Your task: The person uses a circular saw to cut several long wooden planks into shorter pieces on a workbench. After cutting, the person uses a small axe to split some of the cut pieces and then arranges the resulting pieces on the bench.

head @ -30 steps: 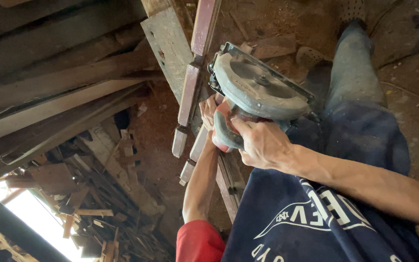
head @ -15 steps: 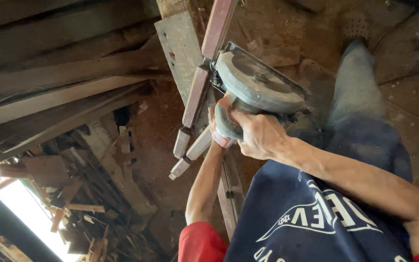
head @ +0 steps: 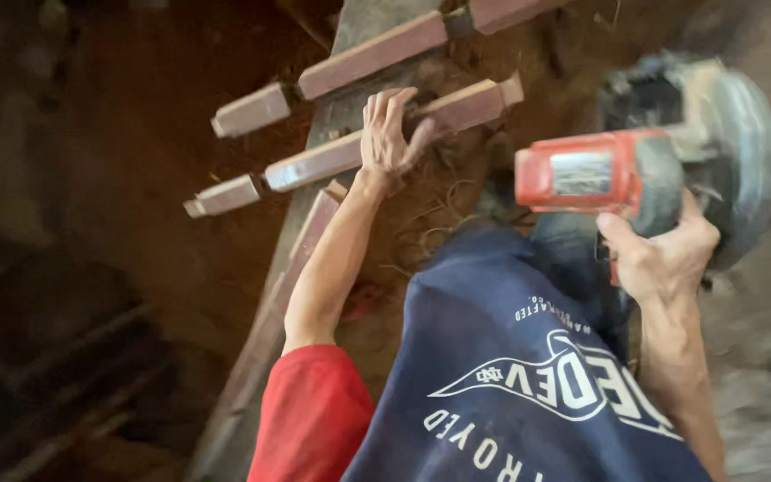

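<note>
On the plank (head: 332, 116), the left hand (head: 388, 134) presses flat, fingers spread, on a wood strip (head: 350, 152) overhanging its edge; the right hand (head: 662, 254) grips the saw (head: 662, 161), held well clear.

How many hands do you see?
2. The left hand presses on a wood bar on the plank. The right hand grips the red saw out to the right.

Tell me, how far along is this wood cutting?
Done: notches already divide the two wooden bars. In hand: the left hand presses the nearer bar on the plank; the right hand holds the circular saw lifted clear. Whether cuts remain, I cannot tell.
</note>
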